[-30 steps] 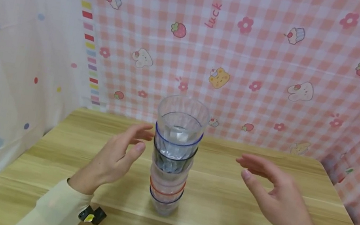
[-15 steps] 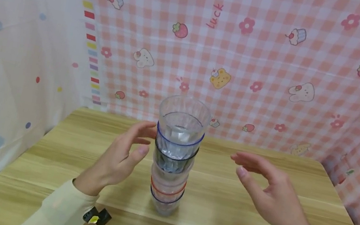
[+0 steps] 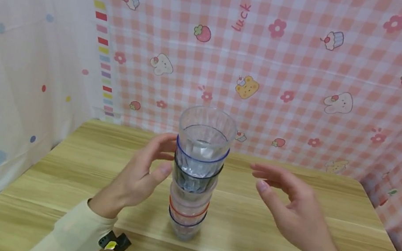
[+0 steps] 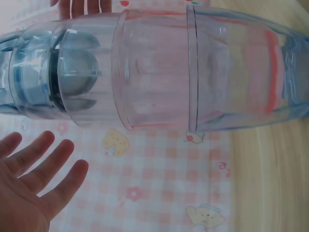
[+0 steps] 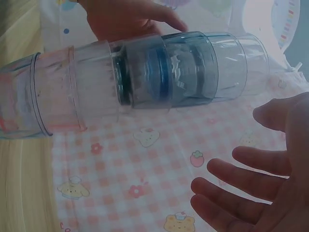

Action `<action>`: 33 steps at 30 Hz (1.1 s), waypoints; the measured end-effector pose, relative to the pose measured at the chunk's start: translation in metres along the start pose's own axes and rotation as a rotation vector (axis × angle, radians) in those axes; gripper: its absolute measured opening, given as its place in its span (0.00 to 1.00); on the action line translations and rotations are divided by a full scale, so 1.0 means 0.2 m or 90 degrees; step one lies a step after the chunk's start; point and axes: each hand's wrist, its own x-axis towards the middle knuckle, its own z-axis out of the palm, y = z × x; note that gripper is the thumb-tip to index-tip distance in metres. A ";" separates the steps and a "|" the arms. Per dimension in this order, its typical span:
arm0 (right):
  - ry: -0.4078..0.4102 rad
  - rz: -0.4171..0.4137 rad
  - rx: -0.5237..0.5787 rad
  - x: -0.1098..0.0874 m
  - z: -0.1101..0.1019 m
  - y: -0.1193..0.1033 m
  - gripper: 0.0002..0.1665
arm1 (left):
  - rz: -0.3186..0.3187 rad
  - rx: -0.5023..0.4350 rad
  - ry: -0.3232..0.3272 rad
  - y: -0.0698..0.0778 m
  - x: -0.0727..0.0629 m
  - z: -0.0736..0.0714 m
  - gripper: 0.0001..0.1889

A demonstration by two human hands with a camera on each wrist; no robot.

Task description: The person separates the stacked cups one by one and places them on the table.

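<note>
A tall upright stack of nested clear cups [image 3: 194,173] stands on the wooden table, with blue, black and red rims showing between them. The topmost cup [image 3: 208,122] is colourless and faces up. My left hand [image 3: 144,174] is close at the stack's left side, fingertips partly hidden behind it in the head view. In the left wrist view, spread fingers [image 4: 63,164] show a gap to the cups [image 4: 154,70]. To the right of the stack, farther off, my right hand [image 3: 292,204] hovers with relaxed fingers, palm toward the cups [image 5: 140,77]. Neither hand holds anything.
The wooden tabletop [image 3: 243,249] extends around the stack. Behind it hangs a pink checked cloth [image 3: 300,66] with cartoon prints, and a white printed curtain [image 3: 17,44] hangs at the left. A small black camera [image 3: 115,242] is strapped at the left wrist.
Both hands have drawn inward toward the stack, the left moving right and the right moving left. The cups stay in place on the table.
</note>
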 end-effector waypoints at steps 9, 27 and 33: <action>0.003 -0.004 0.043 0.04 0.05 -0.03 0.22 | -0.009 -0.012 -0.001 0.04 0.02 0.03 0.45; -0.006 0.006 0.131 0.11 0.15 -0.10 0.26 | -0.029 -0.050 0.010 0.09 0.06 0.09 0.51; -0.001 0.023 0.147 0.12 0.18 -0.12 0.27 | -0.015 -0.062 0.025 0.11 0.08 0.11 0.52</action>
